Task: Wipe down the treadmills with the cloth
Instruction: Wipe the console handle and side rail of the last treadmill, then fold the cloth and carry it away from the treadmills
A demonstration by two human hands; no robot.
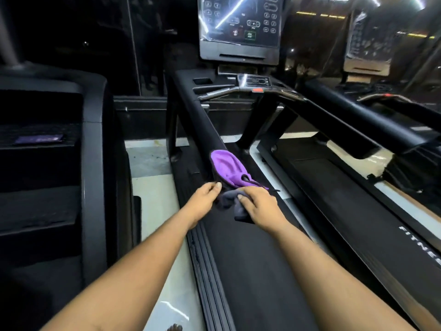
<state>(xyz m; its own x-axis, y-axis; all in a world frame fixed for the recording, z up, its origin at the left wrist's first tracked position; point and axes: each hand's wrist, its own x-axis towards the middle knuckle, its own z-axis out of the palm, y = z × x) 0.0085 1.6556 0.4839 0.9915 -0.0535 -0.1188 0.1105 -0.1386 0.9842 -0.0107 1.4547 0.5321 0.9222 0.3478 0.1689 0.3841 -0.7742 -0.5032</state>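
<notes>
A black treadmill fills the middle of the head view, with its belt [250,259] running toward me and a console screen [239,27] at the far end. A purple and dark grey cloth [226,168] is draped over the near end of the treadmill's left handrail [198,118]. My left hand [202,201] pinches the cloth's lower left edge. My right hand [260,206] grips the bunched dark grey part of the cloth just below the rail end. Both hands are held over the belt.
A second treadmill [372,211] stands to the right, its handrail [358,118] close by. A large dark machine [59,163] with steps sits to the left. Pale floor [152,192] shows between the machines.
</notes>
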